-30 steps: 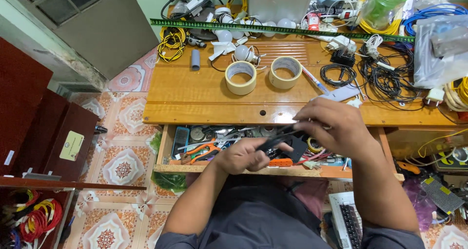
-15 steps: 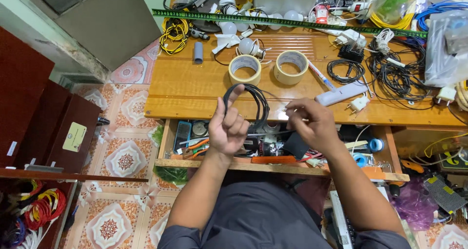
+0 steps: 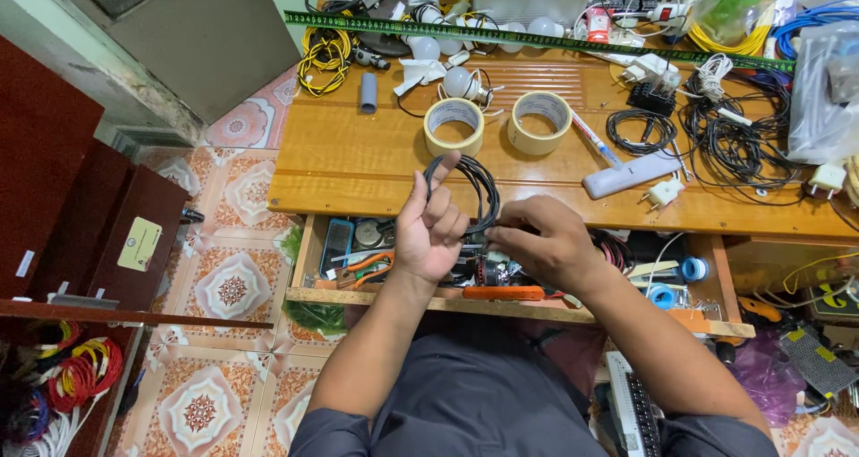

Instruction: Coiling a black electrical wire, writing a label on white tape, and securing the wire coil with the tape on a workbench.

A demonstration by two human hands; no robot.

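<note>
A: What's in that open drawer point(image 3: 376, 303) below your hands?

B: Orange-handled pliers point(image 3: 365, 267), blue tape rolls point(image 3: 689, 268), clutter. Above it, your left hand point(image 3: 431, 229) has its fingers looped through the black cable coil point(image 3: 465, 188); your right hand point(image 3: 537, 242) pinches its loose end. Beyond the drawer, two masking tape rolls point(image 3: 455, 126) sit on the desk.

Two tape rolls point(image 3: 454, 126) point(image 3: 540, 122) are sitting side by side on the desk point(image 3: 358, 166), in front of the measuring tape point(image 3: 537, 38). A cable coil point(image 3: 641, 132) is lying to their right. The open drawer point(image 3: 376, 301) is sticking out below the desk's front edge, with scissors point(image 3: 362, 269) lying inside.
</note>
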